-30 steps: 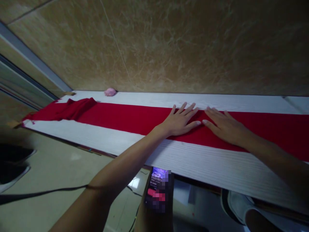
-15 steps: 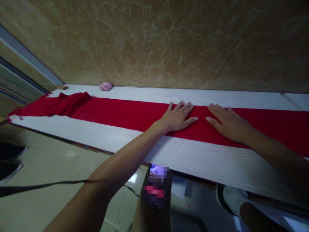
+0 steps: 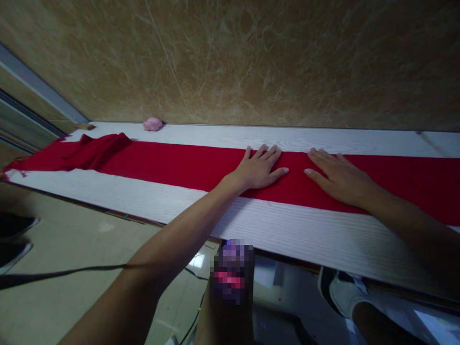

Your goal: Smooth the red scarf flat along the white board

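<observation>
A long red scarf [image 3: 172,165] runs along the white wood-grain table [image 3: 172,195]. Its middle and right stretch lie flat, while the left part is bunched into folds and ends in a fringe at the table's left end. My left hand [image 3: 257,170] rests palm down on the scarf near the middle, fingers spread. To its right, my right hand [image 3: 339,177] lies flat on the same cloth, thumb apart from the fingers. A short strip of red shows between the two hands. The scarf's right end is outside the view.
A pink pig-shaped toy [image 3: 153,124] sits at the table's back edge, against the marbled wall [image 3: 230,62]. A small brown block [image 3: 85,126] is at the back left corner. Below the front edge are a blurred-out phone [image 3: 232,268], a shoe [image 3: 347,292] and a dark strap [image 3: 64,273].
My left hand has slid slightly left over the scarf, widening the gap between the hands. The whole view has shifted a little. My right hand stays flat on the cloth.
</observation>
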`<state>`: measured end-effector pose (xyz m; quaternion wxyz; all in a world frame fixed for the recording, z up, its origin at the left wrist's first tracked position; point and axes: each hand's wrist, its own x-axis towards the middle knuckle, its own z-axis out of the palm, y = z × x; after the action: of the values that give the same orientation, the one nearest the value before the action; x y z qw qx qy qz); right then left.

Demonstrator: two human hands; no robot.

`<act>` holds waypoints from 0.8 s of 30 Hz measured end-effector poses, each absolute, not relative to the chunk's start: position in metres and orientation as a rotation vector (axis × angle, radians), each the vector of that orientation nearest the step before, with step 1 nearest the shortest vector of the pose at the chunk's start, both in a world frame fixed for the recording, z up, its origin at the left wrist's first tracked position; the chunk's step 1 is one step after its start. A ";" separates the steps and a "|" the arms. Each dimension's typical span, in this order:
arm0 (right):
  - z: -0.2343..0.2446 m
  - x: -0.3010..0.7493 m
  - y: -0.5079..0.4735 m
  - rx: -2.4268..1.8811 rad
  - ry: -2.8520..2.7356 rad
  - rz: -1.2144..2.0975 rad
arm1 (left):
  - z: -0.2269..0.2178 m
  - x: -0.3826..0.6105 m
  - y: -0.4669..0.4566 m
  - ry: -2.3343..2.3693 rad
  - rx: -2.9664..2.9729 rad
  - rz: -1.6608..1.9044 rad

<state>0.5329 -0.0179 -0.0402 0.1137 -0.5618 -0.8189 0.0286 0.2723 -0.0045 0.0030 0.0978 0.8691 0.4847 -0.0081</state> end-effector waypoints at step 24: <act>-0.024 0.560 -0.015 -1.870 -2.283 -0.014 | 0.000 0.275 -0.004 1.355 2.583 -0.035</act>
<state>0.5598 -0.0145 -0.0244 0.0951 -0.6307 -0.7702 -0.0048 0.2753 -0.0044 -0.0002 0.1118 0.8799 0.4616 -0.0118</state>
